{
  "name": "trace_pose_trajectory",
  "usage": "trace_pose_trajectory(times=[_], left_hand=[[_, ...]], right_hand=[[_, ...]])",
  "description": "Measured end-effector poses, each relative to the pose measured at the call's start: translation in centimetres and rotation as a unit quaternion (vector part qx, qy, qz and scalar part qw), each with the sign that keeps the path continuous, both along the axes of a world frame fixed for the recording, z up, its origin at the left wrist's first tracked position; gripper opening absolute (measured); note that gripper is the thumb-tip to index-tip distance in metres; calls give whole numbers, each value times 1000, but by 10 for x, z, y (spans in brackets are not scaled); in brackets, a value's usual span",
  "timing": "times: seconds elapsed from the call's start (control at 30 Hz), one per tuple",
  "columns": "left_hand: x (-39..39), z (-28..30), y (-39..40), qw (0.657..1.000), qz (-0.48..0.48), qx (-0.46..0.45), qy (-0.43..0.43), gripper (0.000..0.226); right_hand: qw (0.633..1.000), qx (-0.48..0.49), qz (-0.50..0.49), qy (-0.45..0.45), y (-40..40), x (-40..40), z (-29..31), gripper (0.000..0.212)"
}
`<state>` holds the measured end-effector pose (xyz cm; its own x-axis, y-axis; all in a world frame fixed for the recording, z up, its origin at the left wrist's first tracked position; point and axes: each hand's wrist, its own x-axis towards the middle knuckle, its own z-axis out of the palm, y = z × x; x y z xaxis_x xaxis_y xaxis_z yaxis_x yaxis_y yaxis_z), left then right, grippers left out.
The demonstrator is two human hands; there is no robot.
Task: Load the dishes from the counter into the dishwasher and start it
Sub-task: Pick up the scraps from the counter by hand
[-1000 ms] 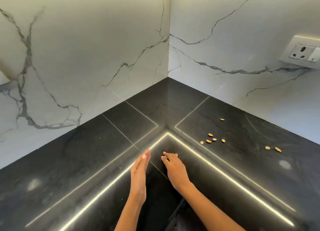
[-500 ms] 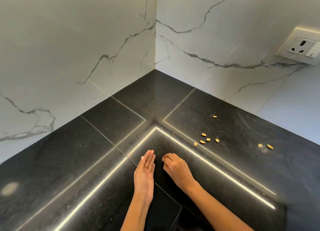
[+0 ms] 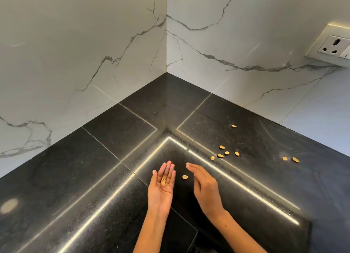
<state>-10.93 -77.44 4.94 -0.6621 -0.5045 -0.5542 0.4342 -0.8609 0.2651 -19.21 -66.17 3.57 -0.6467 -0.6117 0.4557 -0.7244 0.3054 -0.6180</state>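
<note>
Your left hand (image 3: 161,188) lies palm up over the black stone counter (image 3: 75,177), fingers straight and close together, and one pistachio shell (image 3: 163,182) rests loose on the palm — nothing is gripped. Your right hand (image 3: 204,186) hovers just beside it, turned on its edge with the palm facing the left hand, fingers relaxed and slightly spread, holding nothing.

Between the two hands a second shell (image 3: 185,177) lies on the counter, apart from both. Further to your right, past the bright strip of reflected light, a small cluster of shells (image 3: 224,153) is scattered on the dark surface, with a single shell (image 3: 234,126) nearer the wall and a pair of shells (image 3: 290,159) well off to the right.

The counter forms an inside corner, backed by white marble wall panels (image 3: 94,54) with grey veins. A white wall socket (image 3: 333,46) sits on the right-hand panel at the frame's edge.

No dishes and no dishwasher are in view — shells are all that lies on this stretch of counter.
</note>
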Motion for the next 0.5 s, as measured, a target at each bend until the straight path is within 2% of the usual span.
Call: trace_pose_trajectory(times=[0.07,0.17,0.3,0.5], left_hand=[[6,-4,-5,1000,4,-12,-8,38],[9,-11,-6,1000,-9,-15,-9,40],[-2,-12,7,999,-43,-13,-17,42],[-36,-2,30,995,-99,-12,-25,41]], right_hand=[[991,120,8,57,7,-5,-14,38],[932,315,108,140,13,0,-29,50],[914,386,32,122,36,-15,-32,68],[905,405,-128,30,85,-59,-22,70]])
